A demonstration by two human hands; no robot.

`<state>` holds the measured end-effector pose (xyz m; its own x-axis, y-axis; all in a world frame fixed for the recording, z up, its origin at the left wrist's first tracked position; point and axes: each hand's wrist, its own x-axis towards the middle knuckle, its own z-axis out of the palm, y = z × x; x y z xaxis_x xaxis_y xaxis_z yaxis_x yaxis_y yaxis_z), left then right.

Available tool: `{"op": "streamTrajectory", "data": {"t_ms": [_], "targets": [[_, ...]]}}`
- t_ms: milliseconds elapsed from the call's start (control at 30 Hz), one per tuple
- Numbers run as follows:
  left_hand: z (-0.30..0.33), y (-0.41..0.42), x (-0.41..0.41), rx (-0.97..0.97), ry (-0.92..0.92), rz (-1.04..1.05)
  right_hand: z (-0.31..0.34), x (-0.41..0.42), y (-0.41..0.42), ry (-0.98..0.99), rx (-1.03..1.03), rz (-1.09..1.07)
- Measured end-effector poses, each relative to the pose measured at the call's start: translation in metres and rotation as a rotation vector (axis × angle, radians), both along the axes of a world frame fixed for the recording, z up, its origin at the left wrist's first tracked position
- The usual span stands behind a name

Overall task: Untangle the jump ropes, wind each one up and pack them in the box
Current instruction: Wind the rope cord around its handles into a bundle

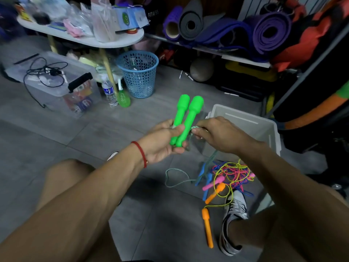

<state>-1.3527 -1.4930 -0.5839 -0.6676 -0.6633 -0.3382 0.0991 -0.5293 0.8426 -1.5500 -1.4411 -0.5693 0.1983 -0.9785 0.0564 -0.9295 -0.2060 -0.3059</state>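
While the left hand (162, 142) curls its fingers round two bright green plastic jump-rope handles (186, 118) held side by side above the grey tiled floor (56, 133), the right hand (217, 135) just beside them pinches the pale green braided cord (177, 176), which trails down to the floor. Behind stands the open grey plastic box (264, 127); below it lies a tangle of coloured ropes (232, 173).

The left hand (162, 142) covers the lower ends of the two green handles (186, 118), and the right hand (217, 136) hides where the green rope (177, 178) meets them. The right arm cuts off the near wall of the grey box (245, 121) and part of the tangle of coloured ropes (232, 173), whose separate strands cannot be told apart.
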Motion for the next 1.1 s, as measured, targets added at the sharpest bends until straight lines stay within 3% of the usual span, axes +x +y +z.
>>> {"op": "streamTrajectory", "data": {"t_ms": [167,400,467,567,700,767,867,1100], "targets": [[0.007,-0.019,0.020,-0.165,-0.132,-0.148,0.006,-0.006,0.000,0.004,0.017,-0.104],[0.003,-0.015,0.032,0.073,0.014,-0.347,-0.001,0.005,0.005,0.028,-0.087,-0.142],[0.003,-0.020,0.033,0.073,0.044,-0.288,-0.002,0.006,0.005,-0.029,-0.090,-0.159],[0.003,-0.044,0.038,0.066,0.075,0.016,-0.017,-0.004,0.014,-0.166,0.078,-0.185],[-0.005,-0.079,0.055,0.140,0.063,0.568,-0.058,-0.038,0.043,0.079,0.510,-0.240],[-0.009,-0.086,0.058,0.128,-0.033,0.729,-0.065,-0.047,0.052,0.121,0.541,-0.284],[-0.012,-0.082,0.053,0.065,-0.220,0.765,-0.048,-0.041,0.040,-0.002,0.352,-0.397],[-0.017,-0.064,0.041,0.040,-0.422,0.541,0.001,-0.029,-0.040,-0.164,0.039,-0.539]]}}
